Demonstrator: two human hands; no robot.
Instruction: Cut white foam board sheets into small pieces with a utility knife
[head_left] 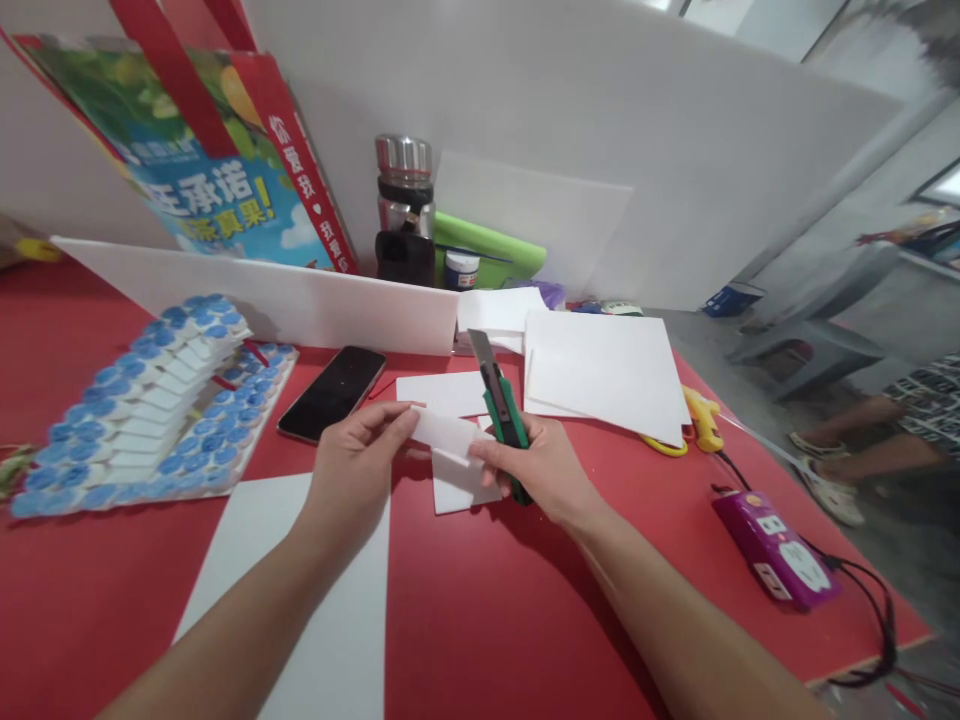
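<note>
Between my two hands is a small white strip (444, 432), perhaps foam board or card. My left hand (360, 445) pinches its left end between thumb and fingers. My right hand (546, 462) is wrapped round a green and black utility knife (504, 410), its blade out and pointing up and away. The right thumb and fingertips also touch the strip's right end. Just beneath lie a white piece (454, 492) and another white rectangle (427, 392) on the red table (465, 610). A larger white sheet (330, 600) lies under my left forearm.
Left stands a blue-and-white decorated stair model (157, 400), beside a black phone (334, 392). White boards (604, 370) are stacked at the back right, near a yellow glue gun (703, 418) and a purple power strip (776, 550). A metal bottle (405, 180) stands behind. At far right a person's legs (892, 410) show.
</note>
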